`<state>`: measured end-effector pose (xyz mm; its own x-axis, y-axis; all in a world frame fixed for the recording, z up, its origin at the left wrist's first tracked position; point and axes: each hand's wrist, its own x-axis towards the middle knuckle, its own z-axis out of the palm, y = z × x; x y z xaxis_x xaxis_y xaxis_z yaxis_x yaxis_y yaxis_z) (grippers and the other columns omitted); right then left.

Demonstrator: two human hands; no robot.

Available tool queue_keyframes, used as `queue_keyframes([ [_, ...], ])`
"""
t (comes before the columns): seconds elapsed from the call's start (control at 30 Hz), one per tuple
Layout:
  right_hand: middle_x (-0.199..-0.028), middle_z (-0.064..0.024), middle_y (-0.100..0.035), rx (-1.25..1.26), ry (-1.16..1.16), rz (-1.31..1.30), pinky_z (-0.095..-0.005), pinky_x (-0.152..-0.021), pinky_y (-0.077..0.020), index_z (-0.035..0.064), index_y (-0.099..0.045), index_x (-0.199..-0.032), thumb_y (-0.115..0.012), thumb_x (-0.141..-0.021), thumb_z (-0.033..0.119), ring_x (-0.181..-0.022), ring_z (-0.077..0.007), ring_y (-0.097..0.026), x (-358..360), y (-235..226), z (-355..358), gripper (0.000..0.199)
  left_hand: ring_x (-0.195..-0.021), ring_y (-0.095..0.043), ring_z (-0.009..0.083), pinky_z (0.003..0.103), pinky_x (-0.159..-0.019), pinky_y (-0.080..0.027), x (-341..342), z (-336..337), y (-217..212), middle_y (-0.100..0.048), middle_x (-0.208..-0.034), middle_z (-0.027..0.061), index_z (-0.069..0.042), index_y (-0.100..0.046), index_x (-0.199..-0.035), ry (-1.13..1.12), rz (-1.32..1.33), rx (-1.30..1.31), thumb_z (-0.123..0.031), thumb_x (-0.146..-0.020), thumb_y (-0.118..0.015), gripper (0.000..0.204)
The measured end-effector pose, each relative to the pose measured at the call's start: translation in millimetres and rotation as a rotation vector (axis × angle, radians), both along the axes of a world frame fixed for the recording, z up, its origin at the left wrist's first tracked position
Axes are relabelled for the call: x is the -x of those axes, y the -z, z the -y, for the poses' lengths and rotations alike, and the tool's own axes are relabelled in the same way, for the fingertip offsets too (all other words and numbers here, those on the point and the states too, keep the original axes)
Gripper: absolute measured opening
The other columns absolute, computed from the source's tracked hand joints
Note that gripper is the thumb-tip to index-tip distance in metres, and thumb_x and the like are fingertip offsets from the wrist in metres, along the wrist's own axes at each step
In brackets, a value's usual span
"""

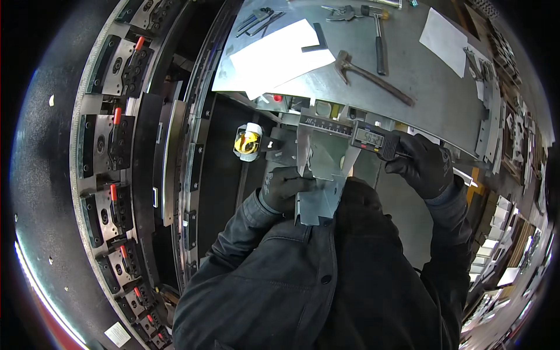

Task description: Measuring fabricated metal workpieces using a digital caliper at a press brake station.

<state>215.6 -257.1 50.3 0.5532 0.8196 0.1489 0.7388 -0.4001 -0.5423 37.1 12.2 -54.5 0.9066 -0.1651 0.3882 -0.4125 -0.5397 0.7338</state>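
My left hand (pixel 284 189), in a black glove, is closed on the left edge of a bent grey sheet-metal bracket (pixel 319 201) in front of my chest. In my right hand (pixel 421 165), also gloved in black, is a digital caliper (pixel 368 138), gripped at its display end. The caliper's beam lies across above the bracket, and its two jaws point down toward me. They stand apart, one at each side of the bracket's upper part. Whether both jaws touch the metal I cannot tell.
Beyond my hands is a grey metal table (pixel 408 70) with white papers (pixel 280 58), a hammer (pixel 373 79), a mallet (pixel 380 44), pliers (pixel 341 13) and hex keys (pixel 255 22). To my left runs a machine with red-handled clamps (pixel 109 140). A yellow-and-white roll (pixel 248 142) sits beside it.
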Motion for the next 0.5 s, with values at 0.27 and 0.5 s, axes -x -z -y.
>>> queue_keyframes([
  [0.27, -0.085, -0.0069, -0.056, -0.056, -0.002, 0.157, -0.0331, -0.048, -0.0419, 0.0088, -0.051, -0.116, -0.067, -0.075, 0.028, -0.053, -0.0217, -0.053, 6.0, -0.7, -7.5, 0.048, -0.06, -0.06, 0.0207, 0.028, -0.051, -0.047, -4.4, -3.2, -23.8, -0.065, -0.081, 0.0094, -0.008, -0.068, -0.089, 0.052, 0.038, -0.02, -0.005, -0.059, -0.071, 0.03],
  [0.5, -0.084, -0.0061, -0.057, 0.045, 0.009, 0.306, -0.0311, -0.043, -0.0418, 0.0094, -0.052, -0.113, -0.066, -0.074, 0.023, -0.053, -0.0194, -0.054, 9.0, 0.3, -8.9, 0.044, -0.063, -0.061, 0.0214, 0.028, -0.054, -0.048, -4.7, -6.6, -27.6, -0.065, -0.083, 0.0096, -0.007, -0.068, -0.089, 0.167, 0.038, -0.019, -0.005, -0.061, -0.071, 0.029],
])
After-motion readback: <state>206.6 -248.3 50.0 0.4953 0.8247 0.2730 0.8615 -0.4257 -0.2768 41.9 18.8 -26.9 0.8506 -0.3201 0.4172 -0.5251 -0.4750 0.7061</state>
